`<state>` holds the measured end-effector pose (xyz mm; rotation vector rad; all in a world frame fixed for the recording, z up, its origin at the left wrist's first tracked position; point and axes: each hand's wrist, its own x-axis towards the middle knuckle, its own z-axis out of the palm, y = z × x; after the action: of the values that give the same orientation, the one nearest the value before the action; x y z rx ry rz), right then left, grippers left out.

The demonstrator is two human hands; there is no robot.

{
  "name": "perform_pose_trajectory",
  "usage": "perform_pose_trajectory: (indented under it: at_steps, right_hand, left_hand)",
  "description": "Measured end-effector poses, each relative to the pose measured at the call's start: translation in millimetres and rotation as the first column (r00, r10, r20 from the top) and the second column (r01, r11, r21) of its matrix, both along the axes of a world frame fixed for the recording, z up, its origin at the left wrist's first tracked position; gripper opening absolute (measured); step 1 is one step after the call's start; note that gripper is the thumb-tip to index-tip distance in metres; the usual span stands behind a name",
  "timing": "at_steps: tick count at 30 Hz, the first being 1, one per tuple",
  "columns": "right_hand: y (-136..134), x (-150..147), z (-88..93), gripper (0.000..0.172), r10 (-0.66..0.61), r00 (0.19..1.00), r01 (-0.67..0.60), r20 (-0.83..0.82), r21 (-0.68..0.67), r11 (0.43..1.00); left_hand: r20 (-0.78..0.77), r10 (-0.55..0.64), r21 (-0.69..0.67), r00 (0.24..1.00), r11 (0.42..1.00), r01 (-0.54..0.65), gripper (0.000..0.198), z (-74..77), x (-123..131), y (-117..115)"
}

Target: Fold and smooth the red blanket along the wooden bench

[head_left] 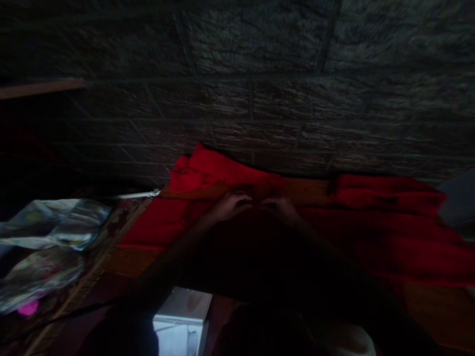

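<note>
The scene is very dark. A red cloth lies spread over a brown wooden surface, bunched up at the back near the wall. My left hand and my right hand rest close together on the cloth at the middle, fingers curled and pinching at it. What exactly sits between the fingertips is too dim to make out. My forearms run down into shadow.
A dark brick-pattern wall rises right behind the surface. Shiny plastic wrappers lie at the left on a patterned covering. A white boxy object stands at the bottom centre. A thin white stick-like item lies near the wall.
</note>
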<state>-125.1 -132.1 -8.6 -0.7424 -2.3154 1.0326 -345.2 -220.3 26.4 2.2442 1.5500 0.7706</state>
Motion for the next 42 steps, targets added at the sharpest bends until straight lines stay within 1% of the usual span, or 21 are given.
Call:
perform_pose_trajectory:
  at_steps: [3,5,9,12,15,18,21,25,27,30,34,37,42]
  right_hand:
    - [0,-1,0.7,0.012,0.012,0.999,-0.012,-0.031,-0.003,1.0]
    - [0,-2,1.9,0.012,0.016,0.999,-0.015,-0.042,0.014,1.0]
    - [0,-1,7.6,0.014,0.014,1.0,-0.014,-0.007,0.039,0.999]
    - [7,8,15.3,0.019,0.062,0.993,-0.067,0.098,0.049,0.997]
    - [20,24,23.0,0.018,0.134,0.97,-0.133,0.201,-0.022,0.991]
    - [32,38,27.0,0.017,0.188,0.959,-0.166,0.21,-0.118,0.979]
    - [36,42,26.6,0.019,0.168,0.961,-0.129,0.221,-0.179,0.975]
    - [37,39,23.8,0.02,0.138,0.96,-0.101,0.242,-0.159,0.982]
    - [38,40,24.0,0.022,0.135,0.96,-0.093,0.245,-0.175,0.98]
    - [43,52,29.1,0.023,0.127,0.945,-0.06,0.303,-0.222,0.973]
    - [49,74,40.2,0.019,0.098,0.918,0.001,0.384,-0.249,0.968]
    - [49,83,44.4,0.018,0.103,0.915,-0.004,0.39,-0.246,0.969]
    - [49,76,42.1,0.02,0.128,0.904,-0.04,0.408,-0.217,0.975]
  left_hand:
    - [0.018,-0.078,0.013,0.997,0.997,0.078,0.017,-0.8,6,8]
    - [0.036,-0.11,-0.013,0.993,0.994,0.111,0.017,-2.3,7,13]
    - [0.066,-0.093,-0.044,0.993,0.994,0.096,0.02,-8.6,8,17]
    - [0.072,-0.08,-0.022,0.994,0.996,0.081,0.022,-13.3,7,17]
    - [0.073,-0.072,0.01,0.995,0.997,0.072,0.024,-15.2,8,15]
    - [0.043,-0.065,0.021,0.997,0.998,0.065,0.026,-15.6,10,15]
    - [0.015,-0.057,0.023,0.998,0.998,0.056,0.026,-17.1,10,15]
    - [0.013,-0.039,0.036,0.999,0.999,0.039,0.029,-21.2,8,17]
    - [0.01,-0.046,0.047,0.999,0.998,0.045,0.03,-22.5,7,17]
    - [-0.001,-0.042,0.056,0.999,0.998,0.042,0.031,-22.4,7,18]
    - [-0.013,-0.04,0.07,0.999,0.997,0.04,0.034,-22.4,6,21]
    - [-0.022,-0.044,0.076,0.999,0.996,0.046,0.034,-24.1,5,23]
    - [-0.017,-0.046,0.087,0.999,0.995,0.047,0.034,-25.8,4,24]
